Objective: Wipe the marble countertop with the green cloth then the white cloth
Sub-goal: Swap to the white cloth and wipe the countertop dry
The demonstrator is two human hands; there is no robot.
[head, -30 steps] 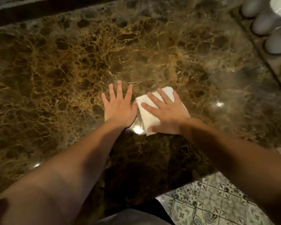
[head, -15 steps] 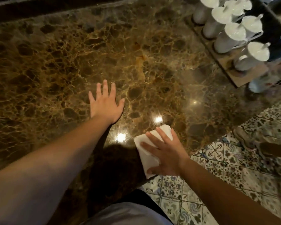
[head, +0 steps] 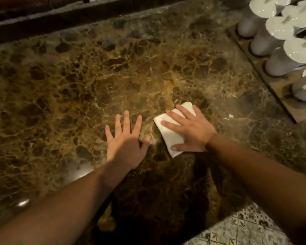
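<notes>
- The person's right hand (head: 193, 132) lies flat on a folded white cloth (head: 171, 137), fingers straight and slightly spread, the thumb stretched along the cloth's near edge. It presses the cloth down rather than gripping it.
- That one white cloth sits on the brown, gold-veined marble countertop (head: 78, 82), a little right of the middle of the view. One corner pokes out beyond the fingertips and another beneath the thumb.
- The left hand (head: 125, 140) rests palm-down on the bare marble just beside the cloth, apart from it. All five fingers are extended and fanned, and it holds nothing.
- Two bare forearms reach in from the near edge, one to each hand.
- The countertop carries a few bright glints of reflected light, one near the left forearm and one to the right of the cloth. A dark shadow pools between the arms.
- Along the far edge runs a dark raised ledge (head: 78, 13).
- At the right edge stands a flat wooden tray (head: 279, 85) on the marble, well apart from the hands. On it stand white ceramic lidded pots (head: 279, 62); I count at least five, though blur and the frame edge keep me from an exact total.
- In the near right corner shows patterned tiled floor (head: 245, 230), below the countertop's edge.
</notes>
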